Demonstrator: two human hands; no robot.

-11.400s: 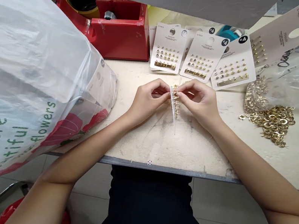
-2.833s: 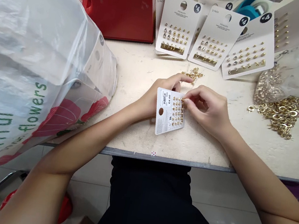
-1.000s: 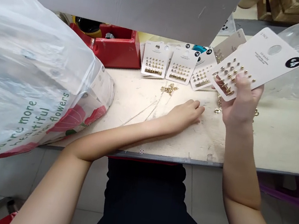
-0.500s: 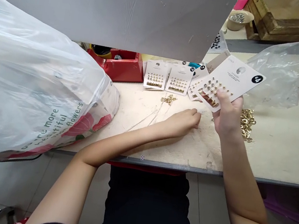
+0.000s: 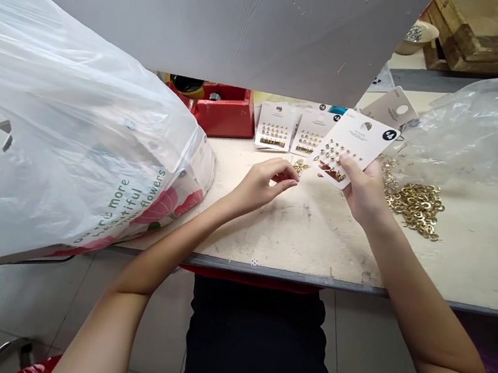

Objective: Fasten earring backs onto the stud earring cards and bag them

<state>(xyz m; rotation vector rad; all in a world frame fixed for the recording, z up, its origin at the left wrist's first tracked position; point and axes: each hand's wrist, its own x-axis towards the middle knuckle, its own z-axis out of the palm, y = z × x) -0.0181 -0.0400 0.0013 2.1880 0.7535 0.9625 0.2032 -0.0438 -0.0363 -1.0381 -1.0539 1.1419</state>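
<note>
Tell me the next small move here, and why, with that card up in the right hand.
Probably lay the earring card down by the other cards: the right hand holds it up, its studs look fully set, and the left hand sits beside the small gold cluster.
</note>
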